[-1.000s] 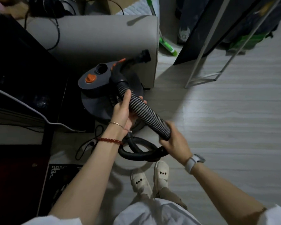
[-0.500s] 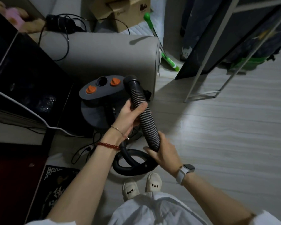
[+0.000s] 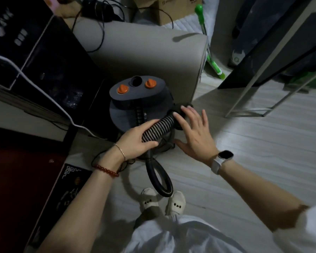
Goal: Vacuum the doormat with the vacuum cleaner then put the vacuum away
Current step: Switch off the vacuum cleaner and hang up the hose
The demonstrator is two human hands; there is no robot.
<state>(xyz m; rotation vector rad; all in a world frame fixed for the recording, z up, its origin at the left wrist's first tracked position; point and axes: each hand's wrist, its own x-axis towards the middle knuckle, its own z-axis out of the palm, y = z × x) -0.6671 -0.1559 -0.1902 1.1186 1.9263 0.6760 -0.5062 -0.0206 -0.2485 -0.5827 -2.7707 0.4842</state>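
The grey canister vacuum (image 3: 137,99) with two orange knobs stands on the floor against a grey sofa end. Its ribbed hose (image 3: 158,128) lies across the canister's front. My left hand (image 3: 137,141) grips the ribbed hose from the left. My right hand (image 3: 193,132) is spread open, fingertips touching the hose's black end piece (image 3: 179,111) at the canister's right side. A smooth black loop of hose (image 3: 161,179) hangs down to the floor in front of my feet. The dark doormat (image 3: 69,187) with a pale pattern lies at lower left.
A black box (image 3: 35,57) with a white cable sits to the left. The grey sofa end (image 3: 150,52) is behind the vacuum. A green-handled mop (image 3: 210,53) leans beyond it. A white metal frame (image 3: 259,73) stands at right on pale wood flooring. A thin black cord (image 3: 102,157) trails by my left wrist.
The hose end has swung down from upright to lie across the canister's right side. My right hand has let go of the hose and opened against its end piece.
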